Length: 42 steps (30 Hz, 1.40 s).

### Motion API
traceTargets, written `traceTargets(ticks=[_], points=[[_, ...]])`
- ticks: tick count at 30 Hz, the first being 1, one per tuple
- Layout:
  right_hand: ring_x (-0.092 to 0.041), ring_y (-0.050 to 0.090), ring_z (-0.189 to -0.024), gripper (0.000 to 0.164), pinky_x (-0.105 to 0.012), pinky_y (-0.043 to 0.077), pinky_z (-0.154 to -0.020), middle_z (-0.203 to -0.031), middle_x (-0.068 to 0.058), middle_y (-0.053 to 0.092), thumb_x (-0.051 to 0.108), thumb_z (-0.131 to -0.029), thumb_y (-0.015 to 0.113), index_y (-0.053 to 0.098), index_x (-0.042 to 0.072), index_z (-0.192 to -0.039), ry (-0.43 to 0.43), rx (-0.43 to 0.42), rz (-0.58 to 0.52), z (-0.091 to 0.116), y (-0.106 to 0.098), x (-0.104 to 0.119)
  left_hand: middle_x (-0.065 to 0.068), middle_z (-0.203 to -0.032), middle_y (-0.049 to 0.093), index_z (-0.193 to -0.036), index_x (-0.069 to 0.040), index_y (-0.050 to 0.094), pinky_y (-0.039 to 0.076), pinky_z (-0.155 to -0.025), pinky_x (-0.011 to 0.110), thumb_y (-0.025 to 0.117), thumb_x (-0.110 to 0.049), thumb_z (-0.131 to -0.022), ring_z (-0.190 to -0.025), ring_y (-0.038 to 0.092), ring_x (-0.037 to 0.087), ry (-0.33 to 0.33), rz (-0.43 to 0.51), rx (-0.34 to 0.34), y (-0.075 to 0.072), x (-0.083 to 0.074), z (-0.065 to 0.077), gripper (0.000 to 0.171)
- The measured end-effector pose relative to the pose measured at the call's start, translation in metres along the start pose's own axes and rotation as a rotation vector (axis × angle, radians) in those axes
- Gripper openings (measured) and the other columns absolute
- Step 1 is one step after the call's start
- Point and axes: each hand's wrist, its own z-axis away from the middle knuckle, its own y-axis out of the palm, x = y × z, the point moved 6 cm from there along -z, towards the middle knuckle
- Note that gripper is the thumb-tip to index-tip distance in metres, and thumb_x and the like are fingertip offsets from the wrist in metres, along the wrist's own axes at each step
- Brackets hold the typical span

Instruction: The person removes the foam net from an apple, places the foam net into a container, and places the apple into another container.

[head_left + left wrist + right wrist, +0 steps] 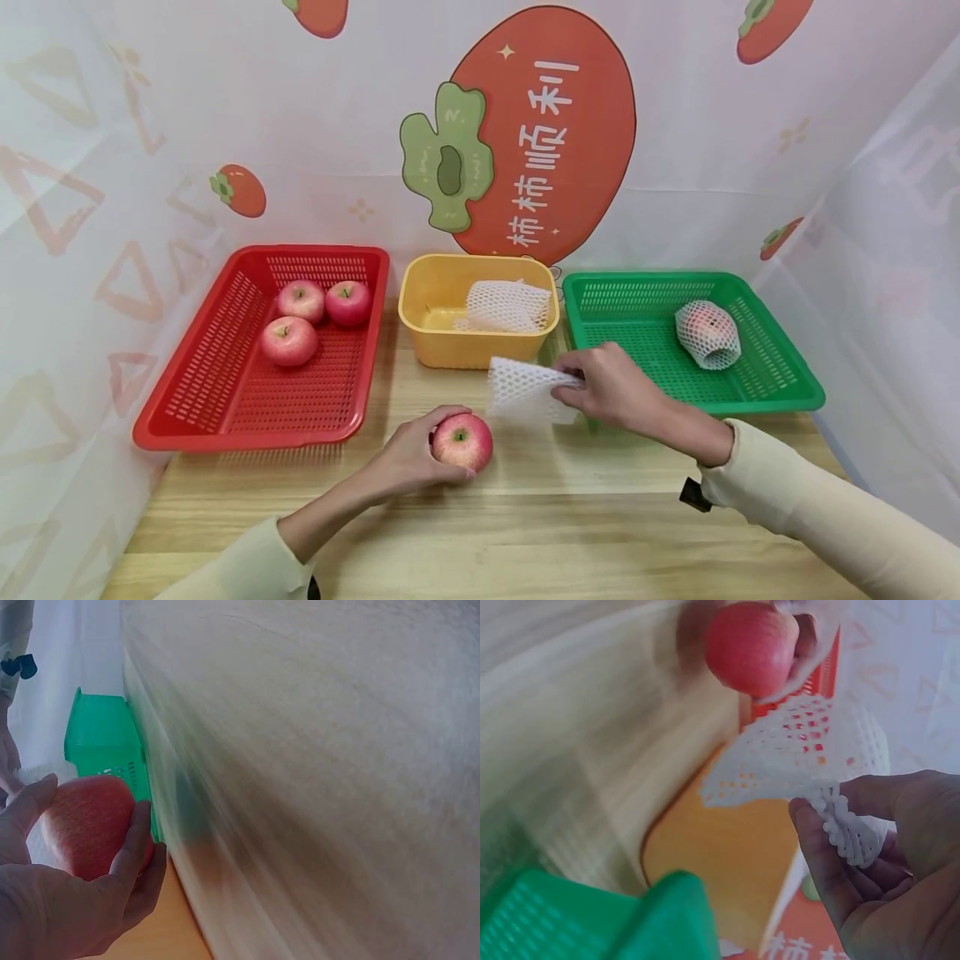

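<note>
My left hand (416, 454) grips a red apple (462, 442) from its left side, above the wooden table in the middle. In the left wrist view the thumb and fingers curl round that apple (90, 825). To its right, my right hand (611, 387) pinches a white foam fruit net (525, 390) by one end between thumb and fingers. The right wrist view shows the net (780, 750) spread out towards the apple (751, 649), apart from it in the head view.
A red basket (367, 350) at left holds several apples. Behind the hands, a yellow bin (480, 350) contains more foam nets (506, 306). At right, a green basket (622, 367) bears one netted apple (707, 333). Printed cloth walls close off the back and sides.
</note>
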Motion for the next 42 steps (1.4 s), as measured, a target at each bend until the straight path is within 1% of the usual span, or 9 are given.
traceTargets(ticks=[2, 7, 12, 17, 22, 26, 30, 35, 42], points=[[-0.001, 0.050, -0.055, 0.010, -0.020, 0.044, -0.050, -0.070, 0.011, 0.063, 0.016, -0.080, 0.080, 0.071, 0.015, -0.086, 0.012, -0.022, -0.014, -0.004, -0.006, 0.000, -0.002, -0.111, 0.067, -0.134, -0.023, 0.055, 0.052, -0.082, 0.033, 0.090, -0.035, -0.063, -0.098, 0.062, 0.012, 0.010, 0.002, -0.005, -0.003, -0.003, 0.001, 0.081], [-0.004, 0.058, -0.063, 0.015, -0.022, 0.050, -0.056, -0.078, 0.006, 0.069, 0.018, -0.080, 0.080, 0.069, 0.013, -0.090, 0.048, -0.059, -0.080, -0.017, -0.020, 0.000, 0.000, -0.114, 0.066, -0.134, -0.022, 0.054, 0.052, -0.082, 0.032, 0.090, -0.031, -0.063, -0.100, 0.062, 0.014, 0.023, 0.022, -0.018, -0.012, -0.014, 0.003, 0.080], [-0.007, 0.065, -0.070, 0.019, -0.025, 0.054, -0.061, -0.086, 0.000, 0.073, 0.020, -0.081, 0.080, 0.069, 0.010, -0.092, 0.104, -0.062, -0.141, -0.032, -0.029, -0.002, 0.000, -0.119, 0.064, -0.135, -0.025, 0.052, 0.050, -0.088, 0.034, 0.090, -0.031, -0.064, -0.105, 0.061, 0.015, -0.002, 0.047, -0.014, -0.023, -0.024, 0.005, 0.080], [-0.011, 0.069, -0.075, 0.023, -0.028, 0.055, -0.063, -0.091, -0.004, 0.074, 0.022, -0.082, 0.079, 0.067, 0.008, -0.096, 0.161, -0.093, -0.176, -0.045, -0.036, -0.005, 0.002, -0.121, 0.062, -0.136, -0.024, 0.050, 0.051, -0.088, 0.035, 0.089, -0.032, -0.067, -0.105, 0.061, 0.016, -0.013, 0.073, -0.009, -0.037, -0.029, 0.006, 0.079], [-0.013, 0.068, -0.072, 0.026, -0.030, 0.054, -0.059, -0.089, -0.005, 0.074, 0.024, -0.084, 0.076, 0.063, 0.008, -0.100, 0.220, -0.118, -0.196, -0.057, -0.038, -0.008, 0.002, -0.122, 0.061, -0.135, -0.025, 0.049, 0.051, -0.087, 0.035, 0.088, -0.037, -0.069, -0.104, 0.062, 0.016, -0.002, 0.026, -0.020, -0.053, -0.034, 0.007, 0.078], [-0.014, 0.067, -0.069, 0.028, -0.029, 0.053, -0.056, -0.088, -0.007, 0.073, 0.024, -0.085, 0.075, 0.061, 0.006, -0.101, 0.242, -0.120, -0.207, -0.070, -0.036, -0.009, 0.001, -0.123, 0.061, -0.137, -0.023, 0.047, 0.052, -0.088, 0.036, 0.087, -0.040, -0.069, -0.103, 0.062, 0.016, 0.016, -0.019, -0.040, -0.066, -0.039, 0.009, 0.081], [-0.015, 0.068, -0.069, 0.028, -0.028, 0.054, -0.057, -0.090, -0.008, 0.073, 0.024, -0.085, 0.075, 0.061, 0.005, -0.100, 0.264, -0.130, -0.221, -0.086, -0.034, -0.009, -0.003, -0.122, 0.061, -0.137, -0.025, 0.047, 0.051, -0.089, 0.037, 0.087, -0.044, -0.069, -0.104, 0.062, 0.014, 0.020, -0.088, -0.078, -0.082, -0.045, 0.010, 0.081], [-0.016, 0.069, -0.071, 0.027, -0.030, 0.056, -0.060, -0.091, -0.009, 0.073, 0.024, -0.084, 0.075, 0.064, 0.006, -0.101, 0.286, -0.154, -0.215, -0.106, -0.031, -0.008, -0.003, -0.123, 0.059, -0.136, -0.028, 0.045, 0.050, -0.091, 0.039, 0.085, -0.048, -0.070, -0.107, 0.060, 0.017, -0.021, -0.118, -0.115, -0.105, -0.048, 0.010, 0.080], [-0.015, 0.068, -0.064, 0.027, -0.030, 0.057, -0.061, -0.087, -0.006, 0.072, 0.026, -0.083, 0.074, 0.064, 0.008, -0.100, 0.340, -0.159, -0.187, -0.128, -0.020, -0.013, -0.001, -0.129, 0.053, -0.143, -0.028, 0.037, 0.050, -0.093, 0.043, 0.078, -0.053, -0.076, -0.115, 0.054, 0.021, -0.122, -0.078, -0.126, -0.135, -0.043, 0.009, 0.082]])
